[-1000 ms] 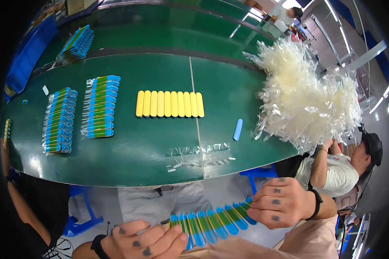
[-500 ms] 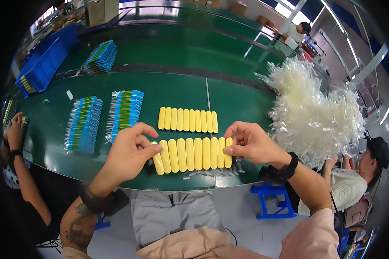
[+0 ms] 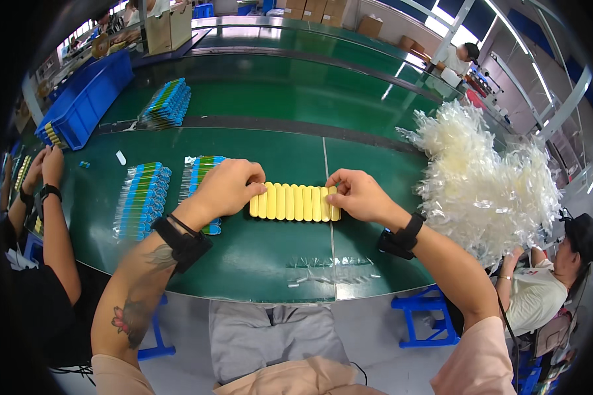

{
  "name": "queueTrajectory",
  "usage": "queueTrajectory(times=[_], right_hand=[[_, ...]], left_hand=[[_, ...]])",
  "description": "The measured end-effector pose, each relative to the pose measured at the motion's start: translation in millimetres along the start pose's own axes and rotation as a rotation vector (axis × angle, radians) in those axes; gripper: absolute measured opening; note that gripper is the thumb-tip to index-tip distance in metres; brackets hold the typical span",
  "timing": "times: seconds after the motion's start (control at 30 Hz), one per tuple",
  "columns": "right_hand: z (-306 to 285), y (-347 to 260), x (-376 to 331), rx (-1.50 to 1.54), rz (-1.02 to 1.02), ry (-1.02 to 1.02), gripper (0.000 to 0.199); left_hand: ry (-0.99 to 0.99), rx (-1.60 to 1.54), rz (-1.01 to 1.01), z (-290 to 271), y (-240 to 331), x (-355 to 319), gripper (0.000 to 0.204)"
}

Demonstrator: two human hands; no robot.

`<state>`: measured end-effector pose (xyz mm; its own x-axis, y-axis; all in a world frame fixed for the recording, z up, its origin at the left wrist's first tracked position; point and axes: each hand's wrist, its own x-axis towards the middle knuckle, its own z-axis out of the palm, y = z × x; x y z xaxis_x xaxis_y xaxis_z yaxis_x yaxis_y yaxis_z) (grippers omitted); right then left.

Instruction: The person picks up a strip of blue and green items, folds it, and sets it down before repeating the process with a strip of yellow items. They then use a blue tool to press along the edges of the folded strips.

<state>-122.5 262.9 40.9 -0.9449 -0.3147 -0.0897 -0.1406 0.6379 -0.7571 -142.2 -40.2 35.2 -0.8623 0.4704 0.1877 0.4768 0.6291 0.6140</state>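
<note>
A side-by-side row of yellow round-ended bars (image 3: 289, 202) lies across the green table in front of me. My left hand (image 3: 234, 184) has thumb and fingers closed at the row's left end. At its right end, my right hand (image 3: 356, 195) pinches the last bars. Only one row shows; a second layer may be under it, but I cannot tell. Left of the row are two stacks of blue-and-green wrapped packs (image 3: 141, 201), the nearer one partly hidden by my left hand and forearm. Clear plastic sleeves (image 3: 333, 270) lie between my forearms, near the table's front edge.
A big heap of clear plastic wrappers (image 3: 487, 184) stands at the right. Another stack of packs (image 3: 167, 103) and a blue bin (image 3: 89, 99) are at the far left. A co-worker's hands (image 3: 49, 164) are by the bin; another person sits at the right.
Both hands have carried the near yellow row away from me to where the other row lay. That other row no longer shows. The plastic sleeves are uncovered. The left co-worker's hand has moved toward the bin.
</note>
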Motion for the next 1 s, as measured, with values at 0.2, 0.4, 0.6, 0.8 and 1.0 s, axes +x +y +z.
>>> queueTrajectory(times=[0.2,0.4,0.6,0.8,1.0], right_hand=[[-3.0,-4.3,-7.0,-0.411,0.01,0.038,0.068],[-2.9,0.0,-12.5,-0.512,-0.173,-0.073,0.089],[-8.1,-13.5,-17.7,-0.501,-0.094,-0.117,0.084],[-3.4,-20.8,-32.0,-0.529,-0.104,-0.018,0.081],[24.1,-87.4,-72.4,-0.526,-0.401,-0.385,0.067]], left_hand=[[-0.051,0.276,0.118,-1.9,9.8,-6.4,0.062],[-0.261,0.313,0.077,-7.3,13.7,-6.2,0.099],[-0.249,0.25,0.065,-7.3,8.9,-6.6,0.093],[-0.099,0.243,0.147,-10.1,19.3,-28.9,0.081],[0.053,-0.238,0.185,-1.0,62.7,-93.0,0.051]])
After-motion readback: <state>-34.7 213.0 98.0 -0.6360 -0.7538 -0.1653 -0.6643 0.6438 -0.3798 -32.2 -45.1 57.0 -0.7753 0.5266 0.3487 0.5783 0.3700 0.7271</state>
